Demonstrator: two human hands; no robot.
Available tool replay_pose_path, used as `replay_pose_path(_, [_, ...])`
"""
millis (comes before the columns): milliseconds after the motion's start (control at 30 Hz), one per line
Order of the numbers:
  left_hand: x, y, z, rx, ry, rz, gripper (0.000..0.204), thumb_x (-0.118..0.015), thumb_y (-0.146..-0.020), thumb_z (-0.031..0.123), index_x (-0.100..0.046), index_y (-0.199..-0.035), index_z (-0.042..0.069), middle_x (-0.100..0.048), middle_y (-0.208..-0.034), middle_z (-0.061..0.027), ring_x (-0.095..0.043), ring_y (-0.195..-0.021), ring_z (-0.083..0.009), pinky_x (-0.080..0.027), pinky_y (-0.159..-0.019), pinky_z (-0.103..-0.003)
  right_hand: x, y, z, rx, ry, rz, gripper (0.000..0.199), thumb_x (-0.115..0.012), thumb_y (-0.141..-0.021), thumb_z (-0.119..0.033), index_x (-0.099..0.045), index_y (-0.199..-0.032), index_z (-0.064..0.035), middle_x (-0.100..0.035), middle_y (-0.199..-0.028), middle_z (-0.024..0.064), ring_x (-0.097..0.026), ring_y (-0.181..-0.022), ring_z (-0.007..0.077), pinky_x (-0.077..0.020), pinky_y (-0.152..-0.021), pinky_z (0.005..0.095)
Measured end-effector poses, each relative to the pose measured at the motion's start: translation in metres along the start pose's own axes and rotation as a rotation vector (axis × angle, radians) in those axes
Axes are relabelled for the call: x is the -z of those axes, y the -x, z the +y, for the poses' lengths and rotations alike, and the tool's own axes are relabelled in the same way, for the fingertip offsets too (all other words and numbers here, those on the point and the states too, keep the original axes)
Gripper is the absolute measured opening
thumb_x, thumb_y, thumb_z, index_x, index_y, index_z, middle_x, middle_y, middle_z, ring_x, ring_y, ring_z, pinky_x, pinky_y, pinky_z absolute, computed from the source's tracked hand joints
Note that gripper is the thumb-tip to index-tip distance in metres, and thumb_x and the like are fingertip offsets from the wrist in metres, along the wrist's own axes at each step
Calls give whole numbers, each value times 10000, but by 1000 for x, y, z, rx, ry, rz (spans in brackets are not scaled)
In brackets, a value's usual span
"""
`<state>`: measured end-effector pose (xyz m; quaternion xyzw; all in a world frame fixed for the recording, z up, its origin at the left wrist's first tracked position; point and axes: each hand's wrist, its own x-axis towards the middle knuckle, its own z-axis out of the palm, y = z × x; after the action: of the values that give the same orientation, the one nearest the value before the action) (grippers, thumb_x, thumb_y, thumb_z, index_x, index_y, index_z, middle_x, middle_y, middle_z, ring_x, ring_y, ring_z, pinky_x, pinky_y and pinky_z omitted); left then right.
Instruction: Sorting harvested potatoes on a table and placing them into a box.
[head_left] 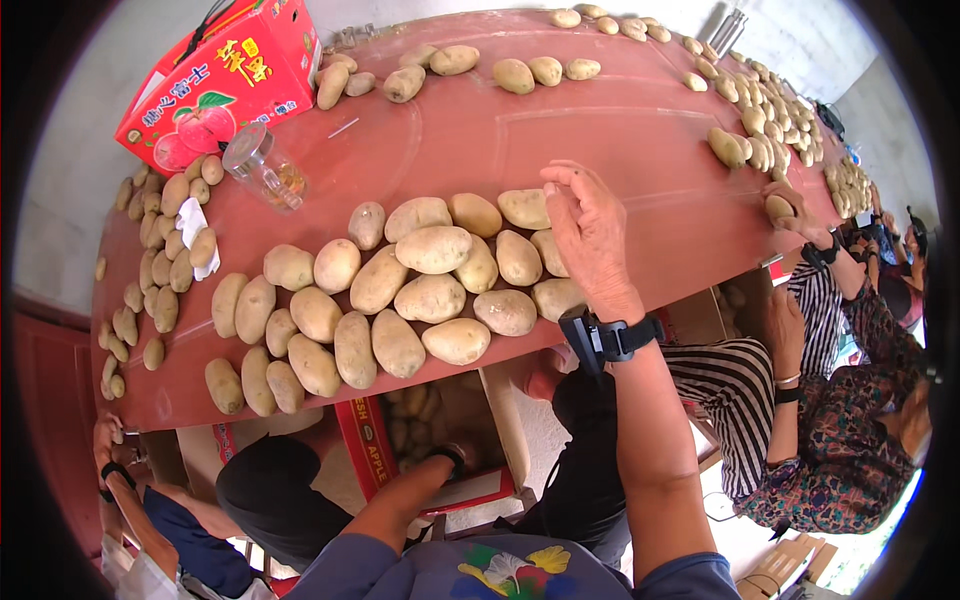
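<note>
My right hand (590, 235) is raised just above the red table, beside the right end of a pile of potatoes (430, 250). Its fingers are loosely bent and slightly apart, and no object shows in them. A black strap with a small device (595, 340) circles that wrist. My left forearm (405, 505) reaches down below the table edge into an open cardboard box (362, 450) with potatoes in it. The left hand is in the dark of the box, so its fingers are hidden.
A red apple carton (225, 95) and a clear jar (265, 170) stand at the left, near more potatoes (160, 250) and a white tissue (195, 235). Potatoes (770, 120) also lie far right, where a co-worker's hand (795, 210) holds one. A metal flask (728, 32) stands behind.
</note>
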<state>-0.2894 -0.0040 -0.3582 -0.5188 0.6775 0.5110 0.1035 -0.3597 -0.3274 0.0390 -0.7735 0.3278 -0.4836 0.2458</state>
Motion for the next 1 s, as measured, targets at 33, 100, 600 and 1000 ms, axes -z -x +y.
replay_pose_path(33, [-9,-5,-1,48,-58,69,356,-587,-742,268,-654,-1028,67,-631,-1042,-197,-611,-978,-325,-467,-873,-415,-1,0,-1,2,-3,1,132,-558,-842,-38,-565,-964,13,-597,-996,167,-598,-885,332,-485,-761,363])
replay_pose_path(100, [-19,-7,-3,99,-117,132,274,-501,-803,198,-674,-967,63,-642,-994,-202,-631,-929,-317,-484,-835,-421,-3,-1,-2,-45,-76,-18,132,-554,-851,-44,-566,-969,13,-598,-996,165,-604,-882,317,-491,-758,351])
replay_pose_path(600, [190,219,127,-254,203,286,641,-720,-575,65,-426,-1144,60,-505,-1124,-103,-486,-1039,-159,-435,-804,-317,-22,23,-57,-221,-504,-439,102,-613,-838,-106,-611,-890,-18,-642,-801,63,-605,-693,112,-496,-644,259])
replay_pose_path(1000, [219,314,178,-495,1231,842,1125,-719,-548,22,-80,-1461,176,-361,-1345,-105,-421,-1219,-272,-388,-996,-397,-51,96,-117,-237,-746,-1405,513,-652,-820,-348,-504,-1180,-13,-594,-969,108,-619,-812,172,-512,-696,294])
